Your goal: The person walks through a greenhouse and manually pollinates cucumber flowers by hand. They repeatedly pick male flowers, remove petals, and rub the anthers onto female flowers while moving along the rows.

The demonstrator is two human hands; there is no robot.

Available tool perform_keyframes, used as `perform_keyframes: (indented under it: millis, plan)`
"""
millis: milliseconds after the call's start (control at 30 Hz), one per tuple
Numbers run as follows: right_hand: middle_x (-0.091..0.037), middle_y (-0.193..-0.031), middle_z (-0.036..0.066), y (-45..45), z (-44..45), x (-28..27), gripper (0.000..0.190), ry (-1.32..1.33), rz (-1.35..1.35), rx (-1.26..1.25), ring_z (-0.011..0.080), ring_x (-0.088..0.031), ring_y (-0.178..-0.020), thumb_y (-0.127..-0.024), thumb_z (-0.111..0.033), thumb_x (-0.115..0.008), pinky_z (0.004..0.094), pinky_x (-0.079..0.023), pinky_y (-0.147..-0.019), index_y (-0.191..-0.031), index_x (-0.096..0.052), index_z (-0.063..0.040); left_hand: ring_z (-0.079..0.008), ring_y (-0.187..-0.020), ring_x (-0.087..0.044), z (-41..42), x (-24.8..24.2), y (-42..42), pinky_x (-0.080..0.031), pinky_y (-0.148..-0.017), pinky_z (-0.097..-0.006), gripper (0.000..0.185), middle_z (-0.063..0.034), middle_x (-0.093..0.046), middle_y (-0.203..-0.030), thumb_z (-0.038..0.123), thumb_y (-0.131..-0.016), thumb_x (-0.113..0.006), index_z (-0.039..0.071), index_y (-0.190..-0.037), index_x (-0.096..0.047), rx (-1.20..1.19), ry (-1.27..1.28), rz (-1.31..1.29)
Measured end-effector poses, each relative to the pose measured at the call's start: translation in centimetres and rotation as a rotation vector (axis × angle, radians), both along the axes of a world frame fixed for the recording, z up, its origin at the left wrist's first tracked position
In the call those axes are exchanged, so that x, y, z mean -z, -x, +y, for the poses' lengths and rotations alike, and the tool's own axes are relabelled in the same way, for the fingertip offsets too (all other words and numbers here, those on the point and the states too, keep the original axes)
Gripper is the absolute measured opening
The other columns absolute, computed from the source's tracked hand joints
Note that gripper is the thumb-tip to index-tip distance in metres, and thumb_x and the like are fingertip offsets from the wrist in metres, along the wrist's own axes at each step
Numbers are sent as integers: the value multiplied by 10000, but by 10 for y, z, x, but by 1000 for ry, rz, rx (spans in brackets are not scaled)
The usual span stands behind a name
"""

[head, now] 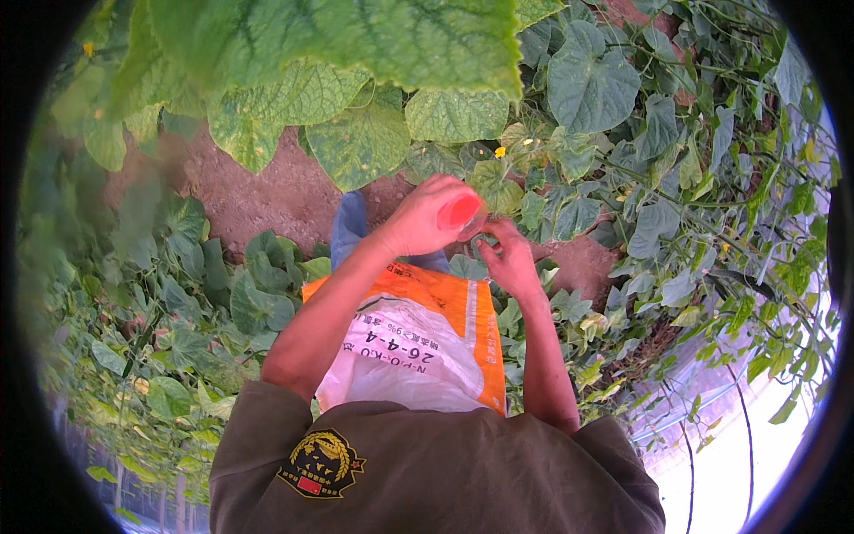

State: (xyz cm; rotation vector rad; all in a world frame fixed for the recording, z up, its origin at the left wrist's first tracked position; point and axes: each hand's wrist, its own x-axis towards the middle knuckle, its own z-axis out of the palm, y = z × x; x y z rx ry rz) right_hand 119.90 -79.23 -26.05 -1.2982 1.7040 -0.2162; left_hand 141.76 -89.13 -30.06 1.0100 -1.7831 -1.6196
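Note:
My left hand (pixel 432 212) is wrapped around a small round container (pixel 459 212) with a red face and a clear rim; its exact kind is unclear. Close by on the right, my right hand (pixel 508 257) has its thumb and forefinger bent towards the container's clear rim. Whether anything small is between those fingertips cannot be made out. Below both hands, an orange and white woven fertilizer sack (pixel 413 354) covers my front and bears printing. Just beyond the hands, a yellow flower (pixel 500 152) shows among vine leaves (pixel 497 190).
Large cucumber-like leaves (pixel 333 40) hang very near the camera at the top. Dense vines (pixel 667 187) rise on the right, with more foliage (pixel 180 374) on the left. Bare soil (pixel 247 180) runs between them. Thin dark stems or cords (pixel 744 434) hang before a bright sheet.

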Motion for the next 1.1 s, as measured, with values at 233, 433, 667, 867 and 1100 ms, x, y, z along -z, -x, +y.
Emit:
perform_keyframes:
  millis: [233,433,667,867,1100]
  plan:
    - [-665,-1247,180,-5,-4,4,342,8,-6,-46,410,-662,-1126,-887,-100,-683,455,-560,-952,-1220,-685,-22,-392,-1230,-599,-2,-26,-9,-490,-1081,-453,501,-172,-639,-1274,98,-794,-792,29,-1270,-648,80,-45,-9]
    - [-646,-1326,200,-20,3,-2,408,2,46,-106,425,-639,-1202,-886,-132,-692,486,-536,-1018,-1281,-669,-31,-395,-1224,-602,-2,-63,-20,-488,-1078,-463,485,-173,-645,-1252,96,-787,-791,37,-1249,-656,118,-2,33]
    - [-648,-1309,214,-46,21,-56,375,51,55,-59,435,-664,-1141,-906,-160,-704,506,-548,-959,-1259,-682,-37,-368,-1162,-648,5,-151,-38,-517,-1030,-436,415,-169,-675,-1203,87,-813,-809,17,-1196,-666,112,33,45]
    - [-716,-933,208,-99,10,-99,166,287,78,115,435,-697,-900,-946,-175,-682,517,-553,-807,-989,-736,-24,-353,-1160,-651,-8,-212,-89,-516,-1033,-422,409,-173,-681,-1198,93,-824,-806,5,-1198,-665,113,98,96]
    - [-734,-911,204,-137,-33,-163,185,324,3,126,438,-704,-885,-980,-181,-648,518,-552,-804,-1066,-739,-46,-356,-1120,-650,-12,-274,-142,-519,-1005,-413,391,-172,-673,-1171,88,-831,-800,10,-1189,-663,-28,162,91]
